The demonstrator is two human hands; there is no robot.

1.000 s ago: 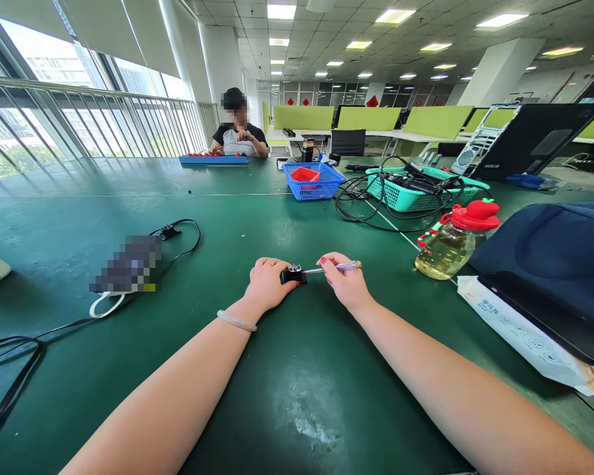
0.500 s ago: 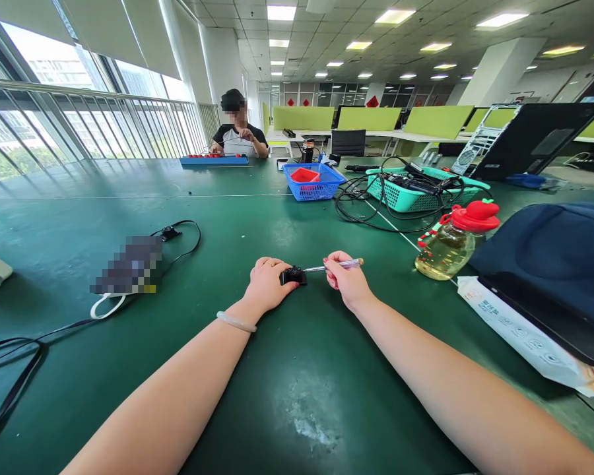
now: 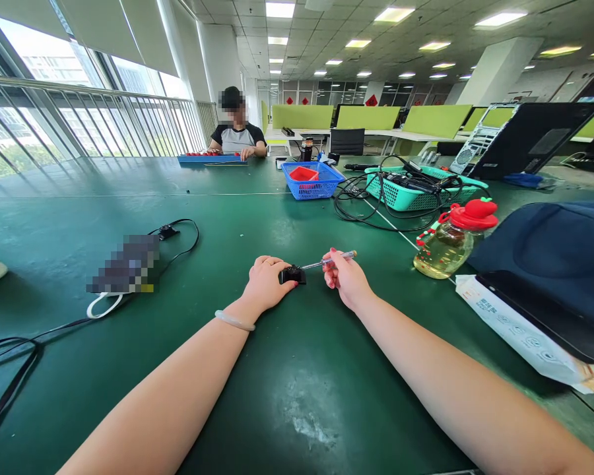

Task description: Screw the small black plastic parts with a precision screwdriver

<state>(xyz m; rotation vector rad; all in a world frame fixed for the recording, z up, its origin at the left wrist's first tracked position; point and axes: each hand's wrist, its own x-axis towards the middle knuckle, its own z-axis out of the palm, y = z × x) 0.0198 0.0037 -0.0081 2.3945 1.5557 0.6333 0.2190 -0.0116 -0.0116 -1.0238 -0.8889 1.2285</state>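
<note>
My left hand (image 3: 266, 285) rests on the green table (image 3: 188, 376), closed on a small black block-like part (image 3: 294, 276) between thumb and fingers. What kind of part it is I cannot make out. In my right hand (image 3: 349, 282) is a slim screwdriver (image 3: 348, 255) with a clear handle and a metal shaft, pinched by the handle. The shaft slants down to the left and its tip meets the top right of the black part. Whether the tip sits in a screw is too small to tell.
Rightward stand a red-lidded bottle (image 3: 440, 251), a dark blue bag (image 3: 554, 257) and a white packet (image 3: 519, 336). Farther back are a blue basket (image 3: 313, 189) and a teal basket (image 3: 410, 200) with tangled cables. A pixelated device (image 3: 126, 264) lies left. A co-worker (image 3: 238, 137) sits opposite.
The screwdriver's handle end has risen and shifted left, so it tilts more steeply. My right fingers have changed their hold. Across the table, the co-worker's raised hand has come down.
</note>
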